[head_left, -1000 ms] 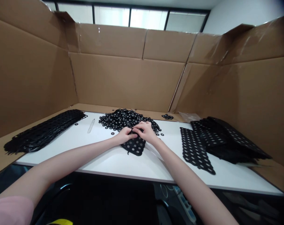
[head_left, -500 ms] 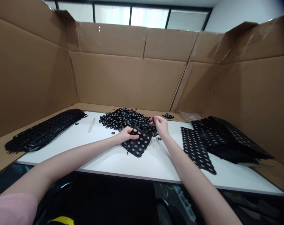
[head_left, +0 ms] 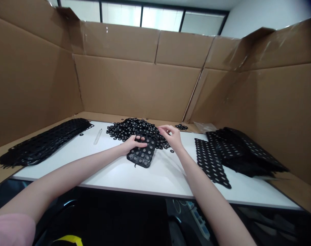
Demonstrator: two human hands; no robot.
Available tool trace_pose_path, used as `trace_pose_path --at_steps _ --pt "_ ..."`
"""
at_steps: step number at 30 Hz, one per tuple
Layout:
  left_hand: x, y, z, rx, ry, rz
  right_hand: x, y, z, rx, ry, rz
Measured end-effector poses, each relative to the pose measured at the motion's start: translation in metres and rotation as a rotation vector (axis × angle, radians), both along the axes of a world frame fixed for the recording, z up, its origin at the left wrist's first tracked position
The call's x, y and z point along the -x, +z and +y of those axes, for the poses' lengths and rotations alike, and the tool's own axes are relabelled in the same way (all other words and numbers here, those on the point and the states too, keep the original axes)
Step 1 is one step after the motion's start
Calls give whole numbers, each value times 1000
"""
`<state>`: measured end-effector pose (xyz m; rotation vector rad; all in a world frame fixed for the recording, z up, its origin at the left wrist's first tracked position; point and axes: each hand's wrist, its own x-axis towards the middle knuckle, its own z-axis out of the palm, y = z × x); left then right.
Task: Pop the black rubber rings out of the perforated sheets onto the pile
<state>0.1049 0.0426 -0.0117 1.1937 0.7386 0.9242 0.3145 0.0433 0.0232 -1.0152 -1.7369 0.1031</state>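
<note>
My left hand (head_left: 133,144) grips a small black sheet dotted with rows of pale round spots (head_left: 142,154), the thumb lying across its top face. The sheet is tilted above the white table, and a short black strand dangles from its lower edge. Just behind it lies a heap of small black rings (head_left: 131,127). At the heap's right side is my right hand (head_left: 172,135), its thumb and fingertips pinched together. Whatever those fingertips hold, if anything, is too small to make out.
On the left lies a long stack of black perforated sheets (head_left: 47,140), near a clear pen-like tube (head_left: 98,136). Several spotted black sheets (head_left: 211,162) rest on the right, beside a bigger pile (head_left: 245,150). Cardboard walls (head_left: 134,80) enclose the white table (head_left: 114,176).
The sheet in my left hand has turned and now shows its spotted face more squarely. My right hand's fingertips have moved slightly left. The whole view has shifted a little.
</note>
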Motion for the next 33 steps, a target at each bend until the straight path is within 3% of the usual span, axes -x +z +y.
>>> trace_pose_path --at_steps 3,5,9,12,18,25,33 --pt "3 1 1 -30 -13 -47 11 6 -10 7 214 -226" --pt "5 2 1 -46 -48 -31 17 5 -11 35 276 -329" --pt "6 3 0 -151 -130 125 22 0 -8 41 270 -338" --pt "4 2 -1 -220 -96 205 22 -2 -7 25 287 -348" --pt "1 -4 1 -203 17 58 26 -1 -9 -44 247 -271" --pt "2 -1 1 -222 -70 87 28 -4 -10 86 315 -81" --pt "1 -6 -1 -188 63 127 25 -6 -5 97 326 -254"
